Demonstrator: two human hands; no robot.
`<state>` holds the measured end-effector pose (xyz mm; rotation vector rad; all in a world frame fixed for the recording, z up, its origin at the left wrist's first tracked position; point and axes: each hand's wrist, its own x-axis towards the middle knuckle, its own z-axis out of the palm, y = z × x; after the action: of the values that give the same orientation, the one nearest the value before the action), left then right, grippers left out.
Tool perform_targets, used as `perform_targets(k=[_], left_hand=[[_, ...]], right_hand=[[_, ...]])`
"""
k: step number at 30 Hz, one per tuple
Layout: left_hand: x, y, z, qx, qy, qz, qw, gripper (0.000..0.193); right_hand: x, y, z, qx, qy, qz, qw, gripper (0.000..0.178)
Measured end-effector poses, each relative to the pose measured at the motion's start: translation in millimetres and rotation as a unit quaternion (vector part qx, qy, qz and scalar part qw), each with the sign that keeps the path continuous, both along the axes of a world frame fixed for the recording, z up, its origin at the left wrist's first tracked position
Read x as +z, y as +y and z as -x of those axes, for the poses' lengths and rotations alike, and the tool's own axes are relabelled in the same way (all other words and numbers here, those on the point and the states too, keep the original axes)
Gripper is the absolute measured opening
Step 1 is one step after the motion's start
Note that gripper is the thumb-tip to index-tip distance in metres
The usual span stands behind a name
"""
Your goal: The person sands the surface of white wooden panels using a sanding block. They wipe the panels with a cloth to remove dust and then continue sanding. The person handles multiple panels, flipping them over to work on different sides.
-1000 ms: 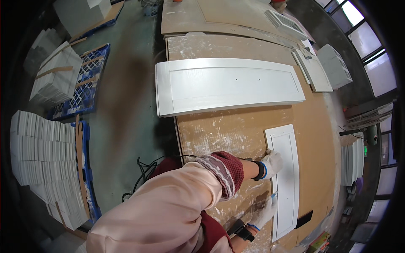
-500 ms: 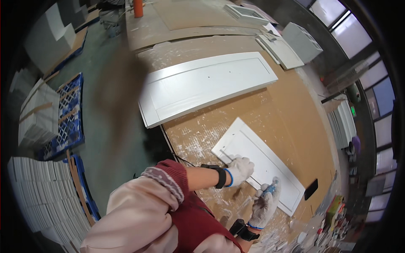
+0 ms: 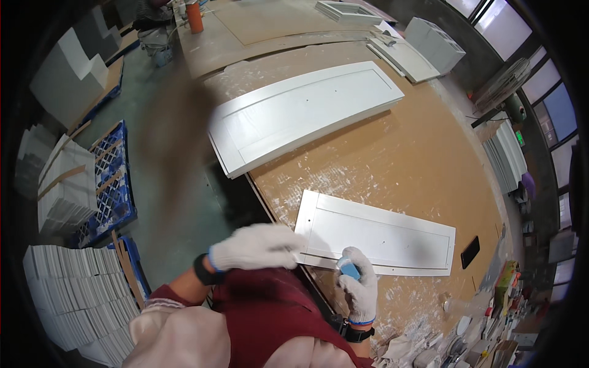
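A white recessed cabinet door panel (image 3: 380, 236) lies on the worktable, close to my body, with small dark holes in it. My left hand (image 3: 257, 246), in a white knitted glove, stretches its fingers out at the panel's near left corner. Whether the fingertips touch the panel I cannot tell. Gloved too, my right hand (image 3: 361, 285) grips a small blue block (image 3: 349, 268) at the panel's near edge. A dark band circles each wrist.
Beyond it lies a larger stack of white panels (image 3: 307, 113) on the brown worktable (image 3: 423, 165). A black phone (image 3: 470, 252) rests right of the panel. Clutter and a clear bottle (image 3: 457, 305) fill the near right. Panel stacks (image 3: 80, 294) and blue pallets (image 3: 113, 184) stand left.
The near panel has turned from a steep slant to lying nearly crosswise. My left hand has come off its face and moved left. My right hand has shifted left with the blue block.
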<state>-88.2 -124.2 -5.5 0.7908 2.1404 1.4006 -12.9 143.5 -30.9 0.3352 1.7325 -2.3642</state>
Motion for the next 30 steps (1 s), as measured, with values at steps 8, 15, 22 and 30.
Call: perform_targets(k=[8, 15, 22, 30], left_hand=[[8.1, -97.5, 30.6, 0.299, 0.309, 0.195, 0.882, 0.065], [-8.7, -134.0, 72.4, 0.168, 0.389, 0.232, 0.875, 0.071], [-27.4, -147.1, 107.1, 0.086, 0.449, 0.263, 0.849, 0.073], [-33.7, -152.2, 117.3, 0.067, 0.444, 0.258, 0.855, 0.077]], right_hand=[[3.9, -94.6, 40.7, 0.082, 0.106, -0.247, 0.96, 0.053], [5.7, -171.4, 94.5, 0.084, 0.228, -0.424, 0.872, 0.047], [-10.5, -206.2, 122.1, 0.04, 0.242, -0.466, 0.85, 0.047], [-11.8, -221.9, 130.9, 0.038, 0.276, -0.523, 0.806, 0.048]])
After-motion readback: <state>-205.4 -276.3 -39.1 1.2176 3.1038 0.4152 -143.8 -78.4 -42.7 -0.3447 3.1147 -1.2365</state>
